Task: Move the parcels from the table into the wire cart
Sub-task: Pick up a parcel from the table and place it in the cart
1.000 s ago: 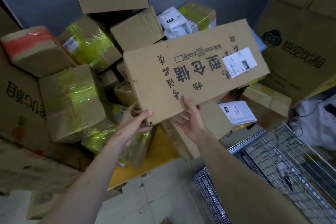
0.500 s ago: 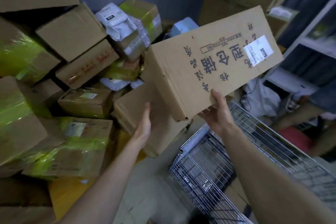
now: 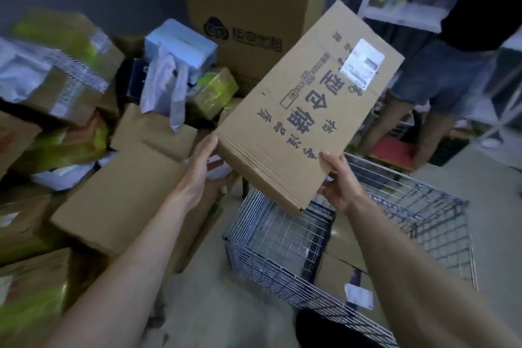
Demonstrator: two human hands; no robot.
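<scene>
the flat printed parcel point(image 3: 308, 110) hangs tilted over the wire cart point(image 3: 435, 223), right hand point(image 3: 337, 182) clasping its near edge and left hand point(image 3: 199, 162) flat against its side, with one box point(image 3: 347, 271) already carted and a heap point(image 3: 84, 110) seemingly left on the bench.

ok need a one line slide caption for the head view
Both hands, left hand and right hand, carry a flat printed cardboard parcel over the wire cart beside piled boxes.

Flat cardboard box point(image 3: 305, 110) tilted over wire cart point(image 3: 285, 260). Right hand point(image 3: 340, 186) grips its near corner, thumb on top; left hand point(image 3: 202, 158) flat against its left edge. Parcels point(image 3: 84, 110) piled left.
</scene>
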